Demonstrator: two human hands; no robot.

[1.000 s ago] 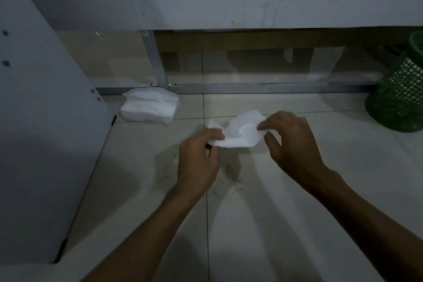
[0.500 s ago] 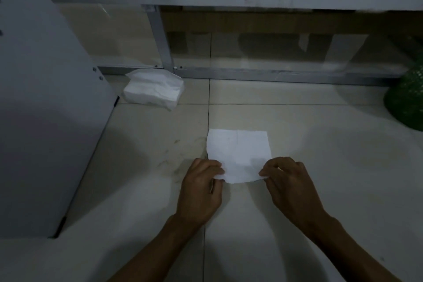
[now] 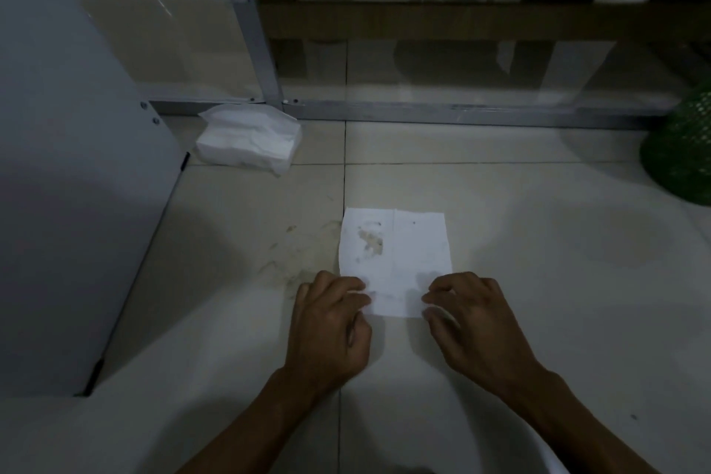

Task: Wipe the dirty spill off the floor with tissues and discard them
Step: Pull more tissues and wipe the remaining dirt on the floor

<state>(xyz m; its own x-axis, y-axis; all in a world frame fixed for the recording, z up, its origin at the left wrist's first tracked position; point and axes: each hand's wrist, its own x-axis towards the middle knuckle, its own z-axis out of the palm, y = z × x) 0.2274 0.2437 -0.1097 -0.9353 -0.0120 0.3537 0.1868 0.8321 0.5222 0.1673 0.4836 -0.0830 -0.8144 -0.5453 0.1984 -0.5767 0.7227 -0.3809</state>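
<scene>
A white tissue (image 3: 400,242) lies flat on the tiled floor, with brownish stains showing through its left half. My left hand (image 3: 331,327) holds its near left corner with curled fingers. My right hand (image 3: 473,323) pinches the near right corner between fingertips and thumb. Faint dirty smears of the spill (image 3: 292,265) mark the tile just left of the tissue, above my left hand.
An open pack of white tissues (image 3: 246,138) sits at the back left against a metal frame rail (image 3: 461,113). A green mesh waste basket (image 3: 681,154) stands at the right edge. A grey panel (image 3: 69,204) walls off the left side.
The crumpled tissue held in the air has been spread out and laid flat on the floor. Both hands moved down and nearer with it; stains now show through.
</scene>
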